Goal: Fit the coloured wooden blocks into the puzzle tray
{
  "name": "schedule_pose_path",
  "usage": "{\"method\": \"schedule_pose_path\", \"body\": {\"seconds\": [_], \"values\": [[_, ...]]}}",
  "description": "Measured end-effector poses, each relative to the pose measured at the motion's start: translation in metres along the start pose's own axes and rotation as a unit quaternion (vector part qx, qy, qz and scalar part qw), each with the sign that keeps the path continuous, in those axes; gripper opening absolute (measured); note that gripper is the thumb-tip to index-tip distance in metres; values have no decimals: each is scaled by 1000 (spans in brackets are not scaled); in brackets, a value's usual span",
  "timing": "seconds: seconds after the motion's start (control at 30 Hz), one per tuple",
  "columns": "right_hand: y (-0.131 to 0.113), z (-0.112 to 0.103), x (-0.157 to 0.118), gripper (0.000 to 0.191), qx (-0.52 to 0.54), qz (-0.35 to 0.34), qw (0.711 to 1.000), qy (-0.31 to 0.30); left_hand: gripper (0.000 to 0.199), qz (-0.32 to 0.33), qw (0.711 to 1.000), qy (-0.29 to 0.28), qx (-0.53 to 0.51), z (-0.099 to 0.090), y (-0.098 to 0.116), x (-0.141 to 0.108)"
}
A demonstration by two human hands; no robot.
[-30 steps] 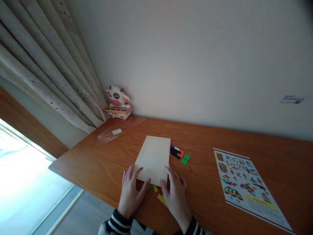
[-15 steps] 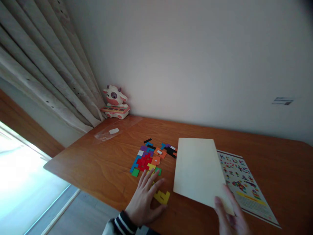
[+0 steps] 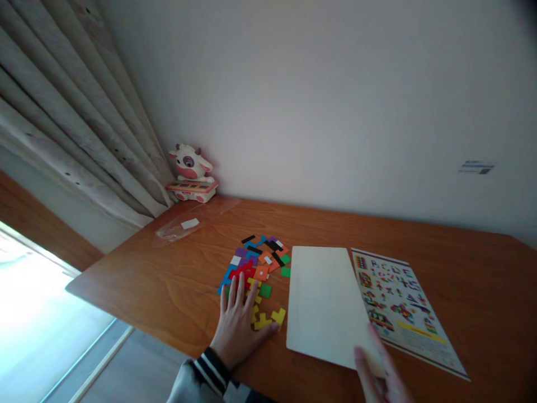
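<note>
My left hand (image 3: 239,324) lies with fingers spread over the near side of a cluster of flat coloured puzzle pieces. Red pieces (image 3: 248,270) sit at its fingertips, and yellow pieces (image 3: 263,322) lie beside the thumb. Orange pieces (image 3: 262,273), green, blue, purple and black ones make up the rest of the cluster. At the lower right corner of a plain cream board (image 3: 321,302), my right hand (image 3: 380,369) pinches the edge between thumb and fingers. The board is just right of the pieces; whether it touches the table cannot be told.
A printed pattern sheet (image 3: 403,302) lies right of the board, partly under it. A clear plastic bag (image 3: 172,232) with a white label rests at the back left. Behind it stands a cow-shaped toy keyboard (image 3: 193,176). The wooden table (image 3: 168,291) meets the wall at the back.
The board has shifted left and lower, uncovering more of the sheet and some green pieces. My left hand has moved left, its fingers spreading over the pieces. The camera view has shifted slightly.
</note>
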State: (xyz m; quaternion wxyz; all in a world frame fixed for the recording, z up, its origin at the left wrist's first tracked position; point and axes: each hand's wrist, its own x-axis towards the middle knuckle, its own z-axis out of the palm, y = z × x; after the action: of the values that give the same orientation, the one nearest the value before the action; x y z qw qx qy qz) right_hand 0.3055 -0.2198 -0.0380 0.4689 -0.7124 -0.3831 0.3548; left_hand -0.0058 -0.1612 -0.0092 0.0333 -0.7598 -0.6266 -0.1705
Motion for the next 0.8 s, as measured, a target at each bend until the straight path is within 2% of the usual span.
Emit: {"method": "schedule_pose_path", "body": {"seconds": [0.1, 0.23, 0.4, 0.5, 0.6, 0.67, 0.73, 0.8], "values": [[-6, 20, 0, 88, 13, -27, 999, -23, 89, -3, 1000, -10, 12, 4, -6, 8], [-22, 36, -1, 90, 28, -22, 999, 2, 85, -1, 999, -4, 32, 8, -9, 17], [-48, 36, -5, 90, 108, -12, 989, 95, 75, 1, 999, 23, 36, 7, -5, 13], [-67, 31, -11, 82, 123, -53, 978, 162, 72, 7, 999, 34, 12, 4, -4, 8], [-82, 23, -18, 68, 62, -132, 970, 195, 70, 6, 999, 32, -28, 0, -3, 5], [-88, 20, -21, 60, -4, -213, 958, 194, 69, 4, 998, 31, -50, -2, -3, 5], [-91, 22, -22, 55, -81, -338, 925, 153, 67, 3, 998, 34, -62, -3, -2, 5], [-91, 30, -19, 58, -153, -470, 867, 67, 65, 3, 997, 38, -66, -3, -1, 6]]}}
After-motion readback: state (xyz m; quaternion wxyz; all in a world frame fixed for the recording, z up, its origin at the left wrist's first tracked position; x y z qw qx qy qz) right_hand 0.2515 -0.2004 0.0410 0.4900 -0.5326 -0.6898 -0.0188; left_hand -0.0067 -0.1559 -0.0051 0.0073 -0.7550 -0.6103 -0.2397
